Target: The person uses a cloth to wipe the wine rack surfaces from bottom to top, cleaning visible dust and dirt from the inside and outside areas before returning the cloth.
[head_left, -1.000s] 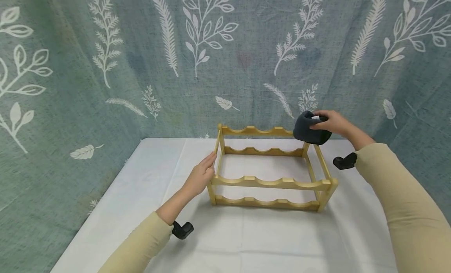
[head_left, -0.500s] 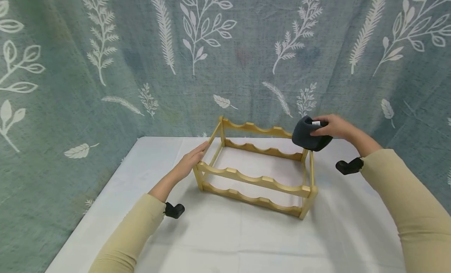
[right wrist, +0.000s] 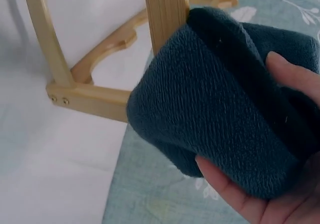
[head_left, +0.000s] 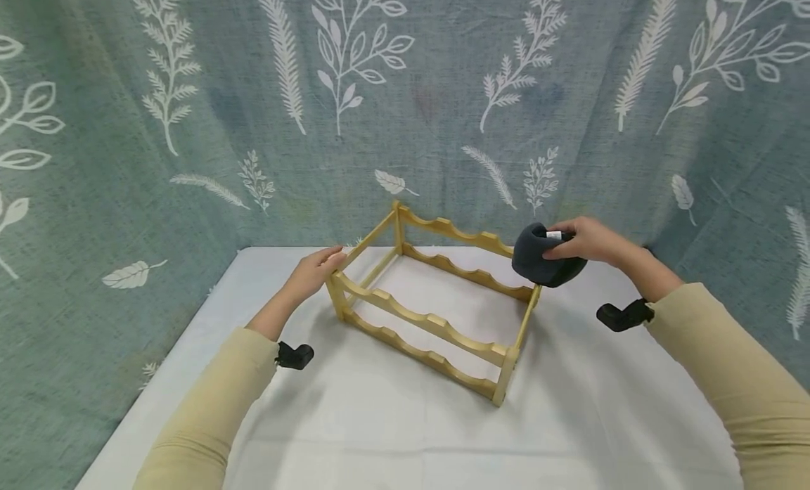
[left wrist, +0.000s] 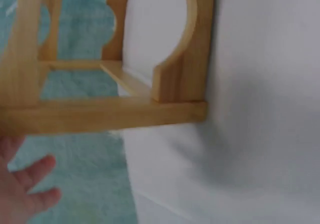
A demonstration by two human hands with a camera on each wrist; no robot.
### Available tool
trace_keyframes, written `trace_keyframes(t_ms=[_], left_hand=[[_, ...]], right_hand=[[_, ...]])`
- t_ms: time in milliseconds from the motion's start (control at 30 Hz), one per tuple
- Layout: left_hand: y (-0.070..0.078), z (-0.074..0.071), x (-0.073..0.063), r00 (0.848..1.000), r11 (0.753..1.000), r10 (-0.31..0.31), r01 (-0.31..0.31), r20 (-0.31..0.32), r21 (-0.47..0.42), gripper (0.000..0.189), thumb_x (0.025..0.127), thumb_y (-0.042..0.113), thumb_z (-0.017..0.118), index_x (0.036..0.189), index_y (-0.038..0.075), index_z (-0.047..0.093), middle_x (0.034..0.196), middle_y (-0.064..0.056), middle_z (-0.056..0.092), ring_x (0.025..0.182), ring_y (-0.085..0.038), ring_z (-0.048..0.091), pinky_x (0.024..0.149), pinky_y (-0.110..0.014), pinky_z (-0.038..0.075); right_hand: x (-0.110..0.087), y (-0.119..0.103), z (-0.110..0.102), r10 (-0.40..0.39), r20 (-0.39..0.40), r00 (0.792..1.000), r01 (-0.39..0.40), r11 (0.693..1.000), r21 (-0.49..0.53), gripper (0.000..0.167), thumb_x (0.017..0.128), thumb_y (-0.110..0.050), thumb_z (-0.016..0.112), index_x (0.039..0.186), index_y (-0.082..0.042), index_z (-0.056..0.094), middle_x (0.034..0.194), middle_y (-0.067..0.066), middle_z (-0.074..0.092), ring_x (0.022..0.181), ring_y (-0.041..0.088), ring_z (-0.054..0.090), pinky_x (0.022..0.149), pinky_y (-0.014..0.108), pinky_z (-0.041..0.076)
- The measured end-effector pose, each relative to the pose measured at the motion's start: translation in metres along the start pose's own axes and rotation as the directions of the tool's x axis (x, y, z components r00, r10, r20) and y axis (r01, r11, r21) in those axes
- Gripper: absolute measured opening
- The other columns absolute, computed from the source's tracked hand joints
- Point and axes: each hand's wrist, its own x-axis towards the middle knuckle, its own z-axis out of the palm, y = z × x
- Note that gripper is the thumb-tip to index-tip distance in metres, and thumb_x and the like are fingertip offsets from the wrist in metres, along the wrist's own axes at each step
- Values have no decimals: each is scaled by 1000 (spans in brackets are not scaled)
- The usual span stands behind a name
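A pale wooden wine rack (head_left: 436, 325) with scalloped rails stands at an angle on the white table. At its left end my left hand (head_left: 310, 271) touches the upper corner. In the left wrist view, fingers (left wrist: 37, 171) of this hand are spread beside the wood. My right hand (head_left: 585, 240) grips a folded dark blue cloth (head_left: 538, 258) with a white label. The cloth lies against the rack's right end and hides its back right corner. Close up in the right wrist view, the plush cloth (right wrist: 200, 98) is pinched between thumb and fingers.
Behind the rack hangs a grey-green curtain (head_left: 443, 110) with white leaf prints, close to the rack's back corner. The white tablecloth (head_left: 392, 434) spreads toward me. A black wrist-camera mount (head_left: 623, 314) sticks out from the right sleeve, another (head_left: 294, 355) from the left.
The rack has turned clockwise, its front right corner swinging nearer and leftward. My left hand has shifted left and slightly away with it. The right hand and cloth have dropped slightly.
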Motion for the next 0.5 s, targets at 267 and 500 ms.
trace_keyframes(t_ms=[267, 500], left_hand=[[60, 40, -33, 884, 897, 427, -389, -190, 208, 43, 90, 22, 59, 125, -2, 54, 128, -20, 52, 116, -37, 48, 101, -50, 33], [91, 93, -63, 814, 813, 581, -579, -17, 63, 33, 91, 21, 58, 120, 4, 60, 129, -12, 54, 121, -29, 48, 105, -50, 27]], right_hand=[[-7, 2, -20, 47, -215, 975, -20, 992, 128, 81, 84, -47, 61, 144, -3, 28, 131, 31, 40, 112, 44, 45, 89, 55, 41], [2, 20, -10, 92, -414, 906, -37, 989, 140, 78, 85, -48, 59, 144, -6, 30, 139, 31, 32, 118, 49, 38, 90, 59, 38]])
